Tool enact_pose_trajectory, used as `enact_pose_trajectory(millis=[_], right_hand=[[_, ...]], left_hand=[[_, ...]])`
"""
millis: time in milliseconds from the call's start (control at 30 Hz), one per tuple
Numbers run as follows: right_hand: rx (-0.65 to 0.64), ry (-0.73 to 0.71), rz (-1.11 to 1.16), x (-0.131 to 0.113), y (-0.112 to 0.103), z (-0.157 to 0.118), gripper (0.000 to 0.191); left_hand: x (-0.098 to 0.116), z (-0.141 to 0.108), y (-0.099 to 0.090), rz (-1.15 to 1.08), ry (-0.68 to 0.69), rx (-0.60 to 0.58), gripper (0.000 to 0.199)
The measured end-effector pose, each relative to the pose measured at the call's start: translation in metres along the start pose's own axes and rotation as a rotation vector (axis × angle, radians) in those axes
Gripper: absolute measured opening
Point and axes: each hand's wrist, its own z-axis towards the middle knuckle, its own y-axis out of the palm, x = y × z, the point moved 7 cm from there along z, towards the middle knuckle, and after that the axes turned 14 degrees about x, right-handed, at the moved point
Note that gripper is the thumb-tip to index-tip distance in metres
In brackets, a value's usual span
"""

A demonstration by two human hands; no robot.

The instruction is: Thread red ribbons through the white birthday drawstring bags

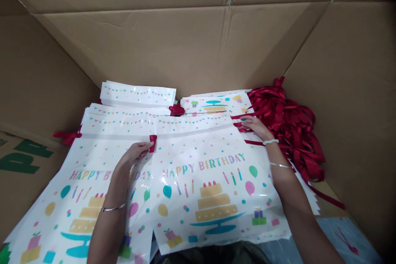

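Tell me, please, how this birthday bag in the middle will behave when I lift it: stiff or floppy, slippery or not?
The birthday bag will probably be floppy, since its thin plastic shows soft creases. Its shiny surface suggests it may slide easily over the pile of bags. It will likely feel light for its size, being so thin.

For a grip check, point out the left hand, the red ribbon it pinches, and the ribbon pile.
left hand (134,153), head view, back of the hand
red ribbon strip (152,143), head view, middle of the strip
red ribbon pile (286,128), head view, middle of the pile

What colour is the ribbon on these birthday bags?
The ribbon is deep red, best seen in the head view.
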Motion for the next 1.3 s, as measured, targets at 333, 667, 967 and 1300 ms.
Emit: enact_pose_trajectory(millis=[333, 667, 967, 1300], right_hand=[[0.002, -0.001, 0.006, 0.001, 0.0, 0.0, 0.051], [0.015, -0.022, 0.001, 0.0, -0.001, 0.001, 0.062], [0.005, 0.023, 0.047, 0.002, 0.0, 0.001, 0.057], [0.004, -0.01, 0.017, 0.004, -0.001, 0.004, 0.055]], left_hand=[[0.005, -0.009, 0.006, 0.085, -0.003, -0.056, 0.027], [0.008, -0.01, 0.006, 0.153, 0.24, -0.175, 0.035], [0.002, -0.006, 0.012, 0.237, 0.25, -0.276, 0.034], [0.005, -0.009, 0.014, 0.266, 0.286, -0.279, 0.027]])
